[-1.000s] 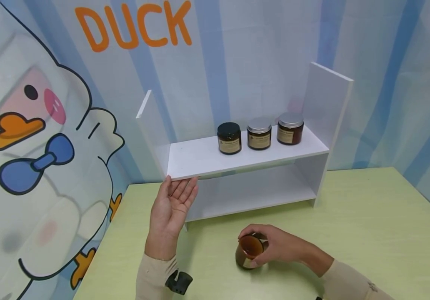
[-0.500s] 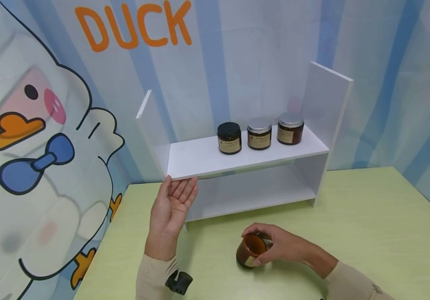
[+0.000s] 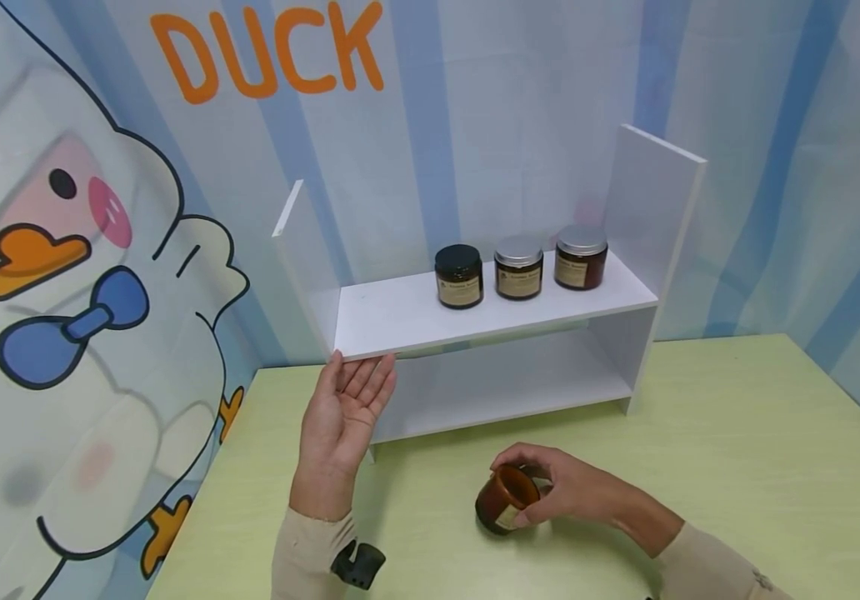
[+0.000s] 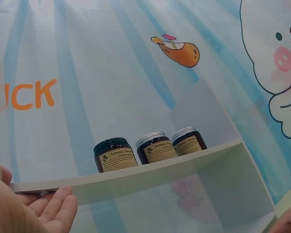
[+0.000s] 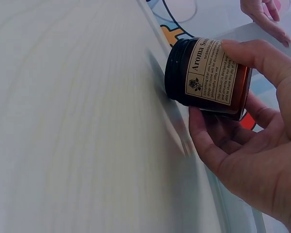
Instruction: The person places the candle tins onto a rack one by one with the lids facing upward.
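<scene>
My right hand (image 3: 561, 490) grips an amber glass candle jar (image 3: 501, 508) between thumb and fingers, close over the table in front of the shelf. The jar is tilted and turned over: its dark lid (image 5: 178, 68) faces the table, its hollow base up. Its tan "Aroma" label (image 5: 208, 70) shows in the right wrist view. My left hand (image 3: 340, 425), palm up, holds the front left corner of the white shelf (image 3: 385, 317), thumb at the corner and fingertips hidden beneath the board. Three labelled jars stand upright there: one black-lidded (image 3: 459, 277), two silver-lidded (image 3: 518, 268) (image 3: 581, 258).
The shelf's lower board (image 3: 505, 383) sits just above the pale green table (image 3: 737, 450). Upright side panels (image 3: 655, 208) rise at both ends. Behind hangs a blue striped backdrop (image 3: 527, 100) with a cartoon duck.
My right hand has shifted slightly to the right, and the jar leans over more toward it. My left hand and the three jars on the shelf stay where they were.
</scene>
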A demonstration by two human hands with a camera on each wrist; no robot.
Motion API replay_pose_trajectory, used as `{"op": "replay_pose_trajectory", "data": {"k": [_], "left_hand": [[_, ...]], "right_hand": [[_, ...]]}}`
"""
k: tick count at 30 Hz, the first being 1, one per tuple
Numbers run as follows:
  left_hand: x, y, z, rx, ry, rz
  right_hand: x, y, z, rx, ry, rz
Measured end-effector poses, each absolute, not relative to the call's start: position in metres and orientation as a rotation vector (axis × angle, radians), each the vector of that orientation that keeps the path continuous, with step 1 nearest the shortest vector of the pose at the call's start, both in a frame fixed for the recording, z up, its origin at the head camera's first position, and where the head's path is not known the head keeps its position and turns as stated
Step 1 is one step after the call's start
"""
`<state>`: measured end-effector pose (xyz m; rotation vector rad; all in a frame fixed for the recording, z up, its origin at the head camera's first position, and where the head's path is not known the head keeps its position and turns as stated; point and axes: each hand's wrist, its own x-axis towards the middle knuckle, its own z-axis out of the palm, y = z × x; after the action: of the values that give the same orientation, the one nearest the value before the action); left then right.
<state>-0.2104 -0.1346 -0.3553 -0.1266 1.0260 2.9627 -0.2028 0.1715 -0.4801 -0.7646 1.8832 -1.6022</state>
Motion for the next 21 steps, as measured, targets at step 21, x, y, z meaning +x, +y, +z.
{"op": "replay_pose_trajectory", "data": {"k": [21], "left_hand": [[-0.2111,-0.1354,-0.3554,-0.121,1.025,2.955]], "right_hand": [[-0.2006,0.1709,-0.4831,-0.734,1.902,-1.619]]}}
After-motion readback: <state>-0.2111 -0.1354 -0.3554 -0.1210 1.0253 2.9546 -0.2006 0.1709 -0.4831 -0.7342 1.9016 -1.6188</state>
